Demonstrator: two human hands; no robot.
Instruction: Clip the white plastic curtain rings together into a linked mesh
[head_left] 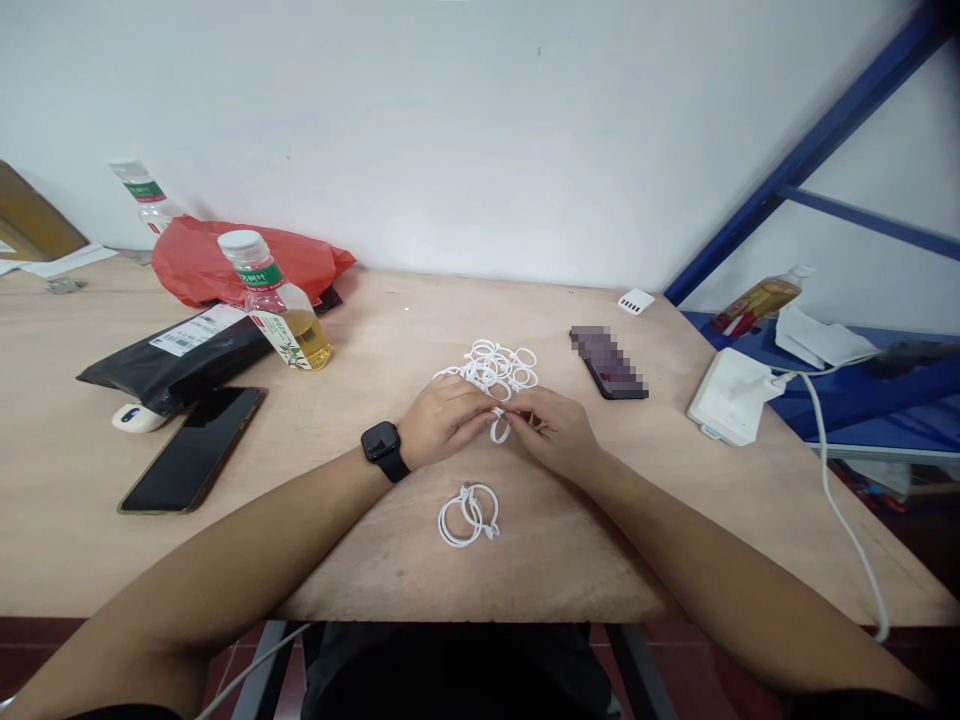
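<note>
Between my two hands is a small white plastic ring (499,431), pinched at its top. My left hand (442,415), with a black watch (382,445) on the wrist, grips it from the left with thumb and finger. From the right, the fingertips of my right hand (556,425) close on the same spot. Just beyond my fingers lies a loose pile of white rings (517,375), partly hidden by my left hand. Nearer to me a few more white rings (468,515) overlap on the wooden table (360,565).
On the left lie a phone (193,450), a white earbud case (139,418), a black parcel (180,360), a red bag (195,265) and a bottle of yellow liquid (281,310). At right are another phone (607,362) and a white charger (733,395) with its cable (829,480).
</note>
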